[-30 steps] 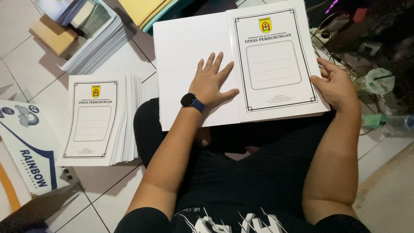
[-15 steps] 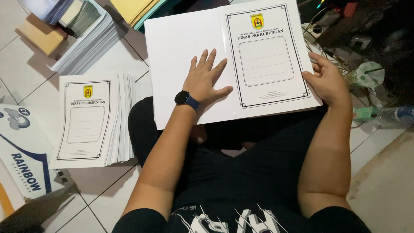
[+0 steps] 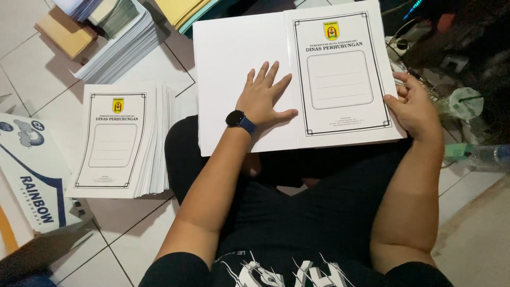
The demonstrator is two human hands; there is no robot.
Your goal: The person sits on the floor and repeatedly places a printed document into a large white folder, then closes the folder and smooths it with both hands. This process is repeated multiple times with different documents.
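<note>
While the person sits on the tiled floor, one stack of printed covers lies at far left, well apart from the lap. The left hand, with a watch at the wrist, presses flat with fingers spread on the blank half of one open folder resting across the legs. The right hand grips the folder's right edge at the printed half, thumb on top. The hands are apart.

Risk, as judged: the folder overhangs the legs unsupported; uneven pressure could crease it off the fold or let it slide.

Count: one folder, one cover stack, further paper piles at top left, number unclear.
</note>
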